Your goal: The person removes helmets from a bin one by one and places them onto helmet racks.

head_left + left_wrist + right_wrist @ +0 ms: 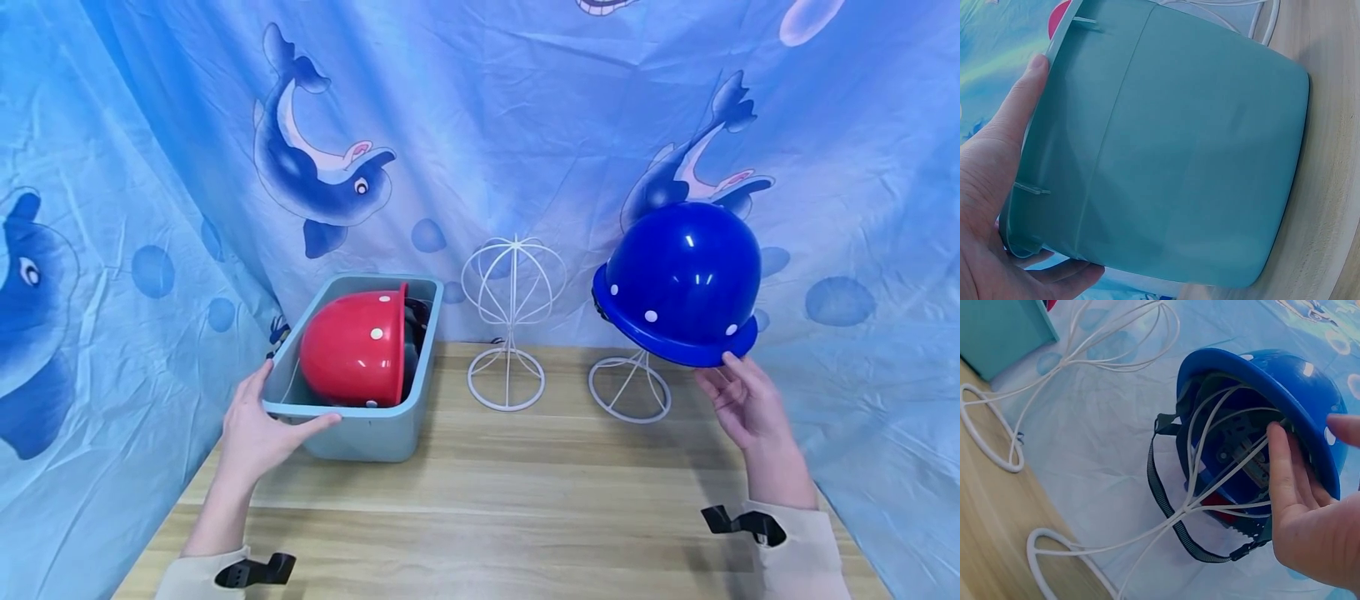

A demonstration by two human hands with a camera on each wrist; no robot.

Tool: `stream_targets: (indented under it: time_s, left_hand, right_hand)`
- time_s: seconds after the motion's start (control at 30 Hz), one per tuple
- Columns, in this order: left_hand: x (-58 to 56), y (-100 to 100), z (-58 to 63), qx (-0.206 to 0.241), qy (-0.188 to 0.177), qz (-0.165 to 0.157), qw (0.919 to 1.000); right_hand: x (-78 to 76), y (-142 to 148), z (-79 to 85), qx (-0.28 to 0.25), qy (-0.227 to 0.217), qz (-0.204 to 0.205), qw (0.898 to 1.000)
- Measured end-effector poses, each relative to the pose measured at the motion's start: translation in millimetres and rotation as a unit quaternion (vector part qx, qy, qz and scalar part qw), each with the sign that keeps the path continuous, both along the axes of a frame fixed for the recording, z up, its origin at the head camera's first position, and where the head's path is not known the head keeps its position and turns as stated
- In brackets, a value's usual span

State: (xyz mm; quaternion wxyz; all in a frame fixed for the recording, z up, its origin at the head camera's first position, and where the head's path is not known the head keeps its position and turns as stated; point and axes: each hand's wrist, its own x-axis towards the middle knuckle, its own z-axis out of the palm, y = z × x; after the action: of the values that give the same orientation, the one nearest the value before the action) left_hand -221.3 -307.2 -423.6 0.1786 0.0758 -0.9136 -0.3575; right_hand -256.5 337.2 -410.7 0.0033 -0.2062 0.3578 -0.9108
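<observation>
A blue hard hat sits tilted over the right-hand white wire stand, whose wire dome is inside the shell in the right wrist view. My right hand holds the hat's brim at its near right side, fingers inside the shell and thumb outside. A dark chin strap hangs below the hat. At the left, my left hand grips the near left corner of a grey-green plastic bin, with the thumb along the front rim and fingers at the left side. A red hard hat lies on its side in the bin.
A second white wire stand, bare, stands between the bin and the blue hat. All stand on a wood-grain table. A blue dolphin-print cloth hangs close behind and at both sides.
</observation>
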Motion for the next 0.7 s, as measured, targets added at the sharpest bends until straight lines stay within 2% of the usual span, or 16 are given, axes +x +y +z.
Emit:
stream_targets:
  time_s: [0.17, 0.33, 0.4, 0.53, 0.7]
  left_hand:
    - [0.9, 0.3, 1.0, 0.0, -0.001, 0.0, 1.0]
    - [1.1, 0.6, 1.1, 0.002, -0.001, 0.0, 1.0]
    - [1.0, 0.7, 1.0, 0.003, -0.001, 0.001, 1.0]
    - [0.7, 1.0, 1.0, 0.003, 0.0, 0.001, 1.0]
    - [0.8, 1.1, 0.7, 0.002, 0.001, 0.001, 1.0]
  right_hand:
    - [-3.1, -3.1, -9.8, 0.072, 0.054, 0.038, 0.995]
    - [-6.4, -10.3, -17.4, 0.11, 0.112, 0.075, 0.985]
    - [-6.4, -14.3, -18.6, 0.124, 0.113, 0.071, 0.983]
    - [-4.2, -23.0, -17.7, 0.174, 0.093, 0.036, 0.98]
    - [-3.7, -34.8, -14.7, 0.265, 0.089, -0.002, 0.96]
